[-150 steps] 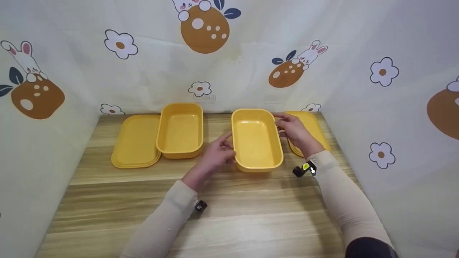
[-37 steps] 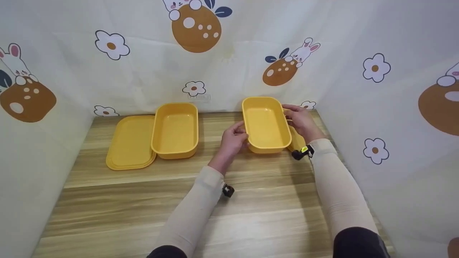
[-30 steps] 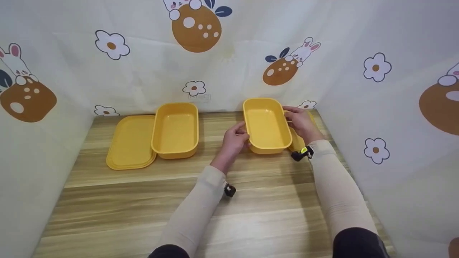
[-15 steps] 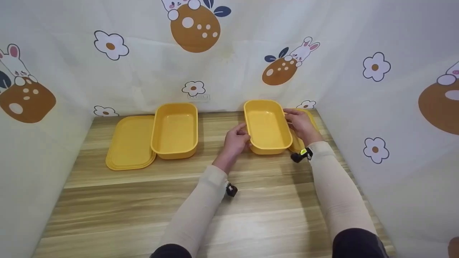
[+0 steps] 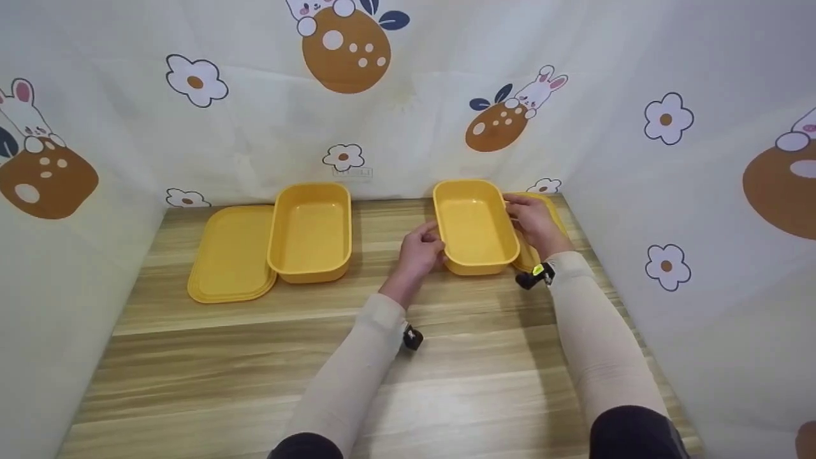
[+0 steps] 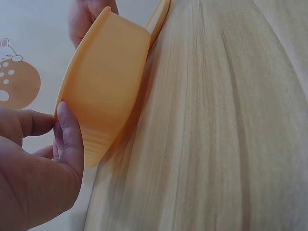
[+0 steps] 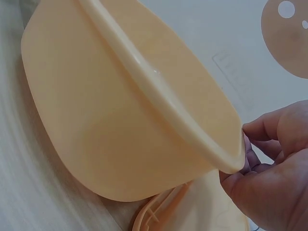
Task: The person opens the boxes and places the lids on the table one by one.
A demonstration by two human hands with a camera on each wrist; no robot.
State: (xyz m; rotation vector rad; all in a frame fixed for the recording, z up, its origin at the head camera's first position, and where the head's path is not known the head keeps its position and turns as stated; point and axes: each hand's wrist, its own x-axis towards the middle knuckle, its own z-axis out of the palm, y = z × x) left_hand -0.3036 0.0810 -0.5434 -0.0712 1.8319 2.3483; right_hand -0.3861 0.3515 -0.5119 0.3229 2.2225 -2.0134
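Note:
In the head view, a yellow rectangular food container [image 5: 475, 229] stands at the back right of the table, with nothing inside. My left hand [image 5: 418, 257] pinches its left rim; thumb and fingers meet there in the left wrist view. On the opposite side my right hand [image 5: 535, 223] holds the rim between thumb and fingers, seen closely in the right wrist view. The base looks to be on or very near the tabletop. A yellow lid [image 5: 528, 255] lies right of this container, partly hidden by it and by my right hand.
A second yellow container [image 5: 311, 239] stands at the back left, its right wall apart from the held one. Against its left side lies another yellow lid [image 5: 233, 255]. Printed cloth walls [image 5: 408, 115] enclose the wooden table [image 5: 223, 363] behind and on both sides.
Since five seconds ago both hands have shifted the held container right and back, closer to the right lid. Over the last second it has come down slightly; the hands keep their hold.

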